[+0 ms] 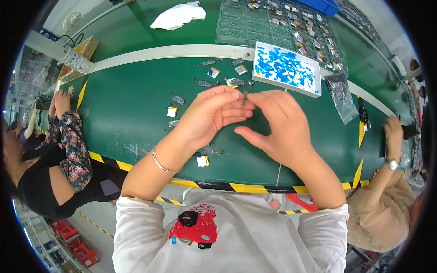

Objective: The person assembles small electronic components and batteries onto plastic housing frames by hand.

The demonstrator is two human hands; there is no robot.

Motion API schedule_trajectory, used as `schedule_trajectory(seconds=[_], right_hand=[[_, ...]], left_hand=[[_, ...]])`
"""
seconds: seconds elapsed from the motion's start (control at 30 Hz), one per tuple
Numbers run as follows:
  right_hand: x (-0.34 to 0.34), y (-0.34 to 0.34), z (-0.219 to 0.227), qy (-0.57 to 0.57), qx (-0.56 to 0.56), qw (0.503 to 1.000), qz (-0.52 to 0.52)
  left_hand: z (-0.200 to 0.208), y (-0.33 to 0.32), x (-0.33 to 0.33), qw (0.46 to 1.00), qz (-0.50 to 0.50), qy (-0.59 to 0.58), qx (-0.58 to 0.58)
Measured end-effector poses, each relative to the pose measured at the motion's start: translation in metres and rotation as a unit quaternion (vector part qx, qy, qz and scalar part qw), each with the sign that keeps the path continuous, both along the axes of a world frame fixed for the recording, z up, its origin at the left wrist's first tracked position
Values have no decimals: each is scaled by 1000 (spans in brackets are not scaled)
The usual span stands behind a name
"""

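Above the green bench my hands meet, a small dark part like a circuit board [245,98] between their fingertips. My left hand [207,113] pinches it between thumb and forefinger, the other fingers stretched below. My right hand [284,120] touches it with bent fingertips, while its thumb stands well apart. Beyond my hands lie several small circuit boards [209,62] with wires, and silver batteries with yellow edges, such as one battery [241,69]. Left of my left hand lies another battery [171,112]. A further battery [203,160] lies beneath my left wrist. My fingers partly hide the held part.
A white box [287,86] of small blue pieces stands beyond my right hand. Behind it are clear compartment trays [282,32] with boards. A plastic bag [341,98] lies to the right. Striped tape [248,188] marks the bench edge. Co-workers sit on both sides.
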State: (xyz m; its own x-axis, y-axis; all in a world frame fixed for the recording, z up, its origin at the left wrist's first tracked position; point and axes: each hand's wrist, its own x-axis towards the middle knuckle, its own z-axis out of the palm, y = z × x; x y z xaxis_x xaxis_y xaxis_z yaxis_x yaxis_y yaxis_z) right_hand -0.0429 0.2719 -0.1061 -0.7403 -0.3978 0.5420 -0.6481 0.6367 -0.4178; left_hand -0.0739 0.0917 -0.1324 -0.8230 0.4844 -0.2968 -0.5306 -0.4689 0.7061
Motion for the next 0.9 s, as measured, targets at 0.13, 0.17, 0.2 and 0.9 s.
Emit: schedule_trajectory(seconds=[0.13, 0.17, 0.2, 0.9], right_hand=[[-1, 3, -19, -52, -68, 996, -12], [-1, 5, -20, -69, -108, 992, -16], [0, 8, -21, -71, -107, 992, -14], [-12, 39, -37, -428, -322, 844, -28]], left_hand=[[2, 1, 7, 999, -27, 42, -9], [4, 0, 8, 992, -63, 83, -65], [5, 0, 9, 980, -98, 124, -120], [-15, -51, -51, 733, 190, 414, -505]])
